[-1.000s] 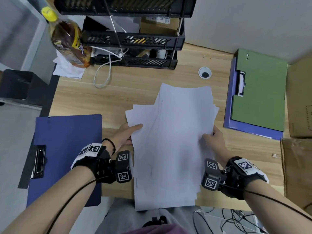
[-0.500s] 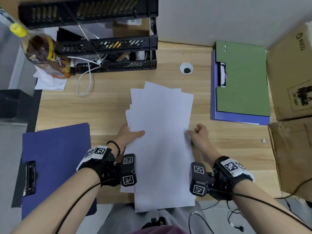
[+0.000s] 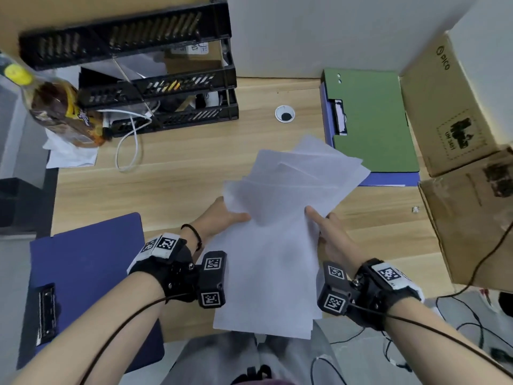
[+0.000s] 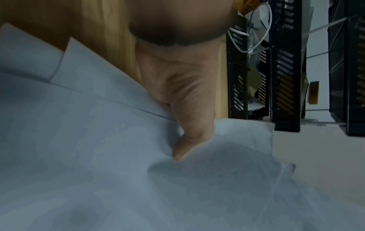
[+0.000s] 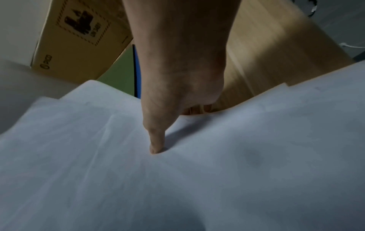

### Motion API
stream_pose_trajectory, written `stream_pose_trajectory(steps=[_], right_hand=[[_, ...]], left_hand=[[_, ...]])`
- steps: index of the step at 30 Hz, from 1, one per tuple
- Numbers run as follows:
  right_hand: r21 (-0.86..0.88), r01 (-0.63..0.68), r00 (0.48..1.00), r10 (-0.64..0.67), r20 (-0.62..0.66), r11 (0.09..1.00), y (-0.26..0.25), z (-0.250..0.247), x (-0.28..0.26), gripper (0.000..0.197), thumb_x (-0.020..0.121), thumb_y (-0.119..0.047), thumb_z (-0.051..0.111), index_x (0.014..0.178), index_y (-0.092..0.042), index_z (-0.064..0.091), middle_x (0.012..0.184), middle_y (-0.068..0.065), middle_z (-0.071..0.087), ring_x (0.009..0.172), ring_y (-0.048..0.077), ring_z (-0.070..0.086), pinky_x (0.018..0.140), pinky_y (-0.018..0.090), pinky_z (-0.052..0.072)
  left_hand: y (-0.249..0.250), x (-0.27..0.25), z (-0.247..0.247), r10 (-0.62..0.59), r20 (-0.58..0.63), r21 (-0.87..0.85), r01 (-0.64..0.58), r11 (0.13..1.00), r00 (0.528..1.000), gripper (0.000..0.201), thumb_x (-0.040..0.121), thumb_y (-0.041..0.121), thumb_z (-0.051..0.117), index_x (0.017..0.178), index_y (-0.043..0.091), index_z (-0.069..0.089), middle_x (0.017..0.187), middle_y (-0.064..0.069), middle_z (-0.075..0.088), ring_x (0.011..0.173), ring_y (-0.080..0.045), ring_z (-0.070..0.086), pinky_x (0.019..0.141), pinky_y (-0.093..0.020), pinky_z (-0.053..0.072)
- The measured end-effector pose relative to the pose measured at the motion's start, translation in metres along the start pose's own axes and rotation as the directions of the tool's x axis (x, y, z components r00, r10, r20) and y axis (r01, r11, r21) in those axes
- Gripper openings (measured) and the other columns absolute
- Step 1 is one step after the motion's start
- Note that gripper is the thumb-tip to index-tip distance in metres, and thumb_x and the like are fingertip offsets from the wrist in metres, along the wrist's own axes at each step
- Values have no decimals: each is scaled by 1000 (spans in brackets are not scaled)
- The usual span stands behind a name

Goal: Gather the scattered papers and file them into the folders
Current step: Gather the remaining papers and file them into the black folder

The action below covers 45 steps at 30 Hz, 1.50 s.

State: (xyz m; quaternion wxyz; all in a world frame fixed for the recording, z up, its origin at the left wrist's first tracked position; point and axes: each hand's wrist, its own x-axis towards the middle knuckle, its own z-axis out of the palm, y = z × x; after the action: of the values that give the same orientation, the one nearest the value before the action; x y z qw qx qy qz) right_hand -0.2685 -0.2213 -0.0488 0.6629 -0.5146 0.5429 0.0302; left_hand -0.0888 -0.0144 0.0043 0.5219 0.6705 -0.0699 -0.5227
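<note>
1. The stack of papers [image 3: 280,245] is held above the near edge of the tabletop [image 3: 180,168], its far sheets fanned toward the green folder [image 3: 374,120].
2. The left hand [image 3: 219,220] is shown pinching the stack's left edge, thumb on top; its fingers are hidden beneath.
3. The right hand [image 3: 330,234] is shown pinching the right edge likewise, thumb pressed on the top sheet.
4. A blue folder [image 3: 88,273] is seen lying at the left.

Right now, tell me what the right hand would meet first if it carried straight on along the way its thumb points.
The right hand pinches the papers, thumb pointing up and left across them. Past the sheets, the line runs over bare desk toward the black trays; probably those first, though depth is unclear.
</note>
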Motion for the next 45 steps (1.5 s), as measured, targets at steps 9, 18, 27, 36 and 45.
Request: stream_pose_trajectory(steps=[9,18,27,36,45], right_hand=[[-116,12,989,6,151,993,-20,3,-42,18,99,-12,52,112,-3,61,76,-2,68,56,6,64,48,16,44],[-178,186,944,-125,306,966,-73,1,-61,30,94,-4,47,122,-11,57,103,2,70,81,14,66,63,23,50],[18,613,757,-594,271,790,-208,18,-115,42,88,-1,46,124,-16,59,118,0,70,107,19,67,96,38,53],[-19,686,700,-653,288,727,-195,4,-95,44,85,-1,54,124,-19,58,120,-1,67,110,14,64,95,31,51],[-113,609,779,-565,273,785,-171,8,-80,52,79,11,34,112,-11,67,103,3,70,91,18,62,72,26,49]], left_hand=[[-3,-18,9,-32,-230,41,42,998,973,31,81,26,76,108,12,68,103,-8,74,92,-27,71,88,-45,56],[29,-52,26,209,-464,154,-153,976,861,23,86,18,70,106,19,61,101,3,65,86,-11,62,68,-19,48],[150,-91,33,528,-637,37,-662,748,561,25,81,15,75,102,21,63,97,9,68,80,3,68,68,-14,53],[126,-84,32,555,-495,79,-601,795,669,43,79,12,77,120,15,64,111,5,71,99,-2,67,85,-20,54],[108,-72,38,482,-469,23,-535,844,740,38,77,13,78,111,22,65,110,4,71,96,-4,68,81,-22,55]])
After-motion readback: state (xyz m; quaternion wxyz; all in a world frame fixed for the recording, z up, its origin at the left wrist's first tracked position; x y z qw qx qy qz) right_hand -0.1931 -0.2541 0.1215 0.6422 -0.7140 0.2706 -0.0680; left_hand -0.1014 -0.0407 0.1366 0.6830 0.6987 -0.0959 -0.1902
